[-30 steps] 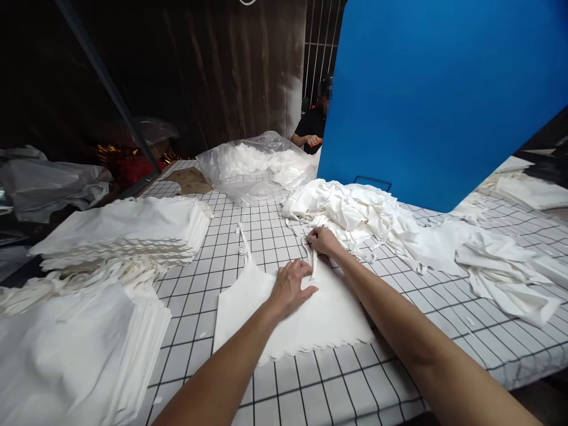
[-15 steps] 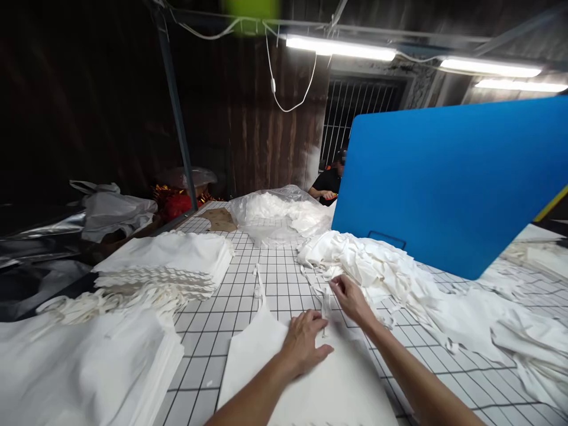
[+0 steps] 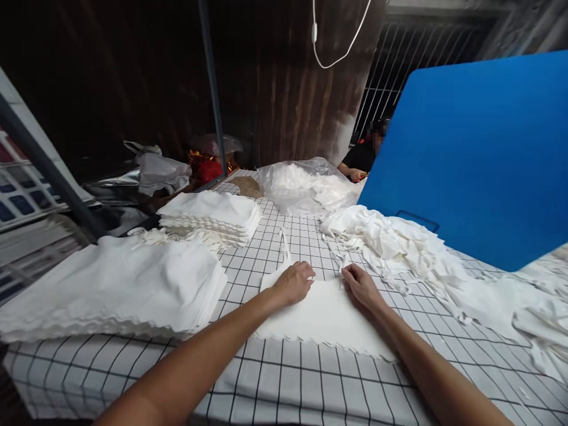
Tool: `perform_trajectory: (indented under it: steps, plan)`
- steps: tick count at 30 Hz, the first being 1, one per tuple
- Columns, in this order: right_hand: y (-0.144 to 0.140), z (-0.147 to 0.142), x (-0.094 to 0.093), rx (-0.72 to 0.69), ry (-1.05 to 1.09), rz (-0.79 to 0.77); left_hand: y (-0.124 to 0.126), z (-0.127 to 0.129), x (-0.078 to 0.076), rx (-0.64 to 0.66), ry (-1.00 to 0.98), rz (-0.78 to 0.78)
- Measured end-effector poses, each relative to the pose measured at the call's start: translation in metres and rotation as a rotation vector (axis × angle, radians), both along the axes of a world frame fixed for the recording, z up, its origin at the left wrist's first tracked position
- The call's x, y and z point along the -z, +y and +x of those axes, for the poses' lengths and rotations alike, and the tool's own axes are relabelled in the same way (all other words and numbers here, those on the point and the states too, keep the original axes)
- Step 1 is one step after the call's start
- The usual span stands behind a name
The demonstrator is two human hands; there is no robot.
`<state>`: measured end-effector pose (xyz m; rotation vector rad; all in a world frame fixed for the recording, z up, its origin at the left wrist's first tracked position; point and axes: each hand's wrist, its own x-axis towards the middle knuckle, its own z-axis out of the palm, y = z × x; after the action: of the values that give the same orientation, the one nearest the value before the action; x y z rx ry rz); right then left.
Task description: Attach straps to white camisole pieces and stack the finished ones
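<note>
Pressing two hands, left hand [image 3: 293, 283], right hand [image 3: 361, 286], on one white cloth piece [image 3: 323, 316].

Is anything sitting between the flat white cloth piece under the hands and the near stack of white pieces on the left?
Nothing visible does. The left hand and right hand both rest on the white cloth piece. Between it and the near stack lies only bare checked tablecloth. The loose heap lies on the other side, to the right.
</note>
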<state>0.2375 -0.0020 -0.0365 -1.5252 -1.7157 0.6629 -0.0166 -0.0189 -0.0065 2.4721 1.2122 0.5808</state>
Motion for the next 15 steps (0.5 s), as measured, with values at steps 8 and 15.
perform_trajectory:
  steps: [8,15]
  plan:
    - [0.05,-0.084,-0.054,0.017,-0.259,-0.038,-0.006,-0.033,0.032,0.058,-0.069,0.115]
    - [0.127,-0.18,-0.034,-0.066,-0.417,-0.21,-0.004,-0.031,0.028,0.06,-0.04,0.11]
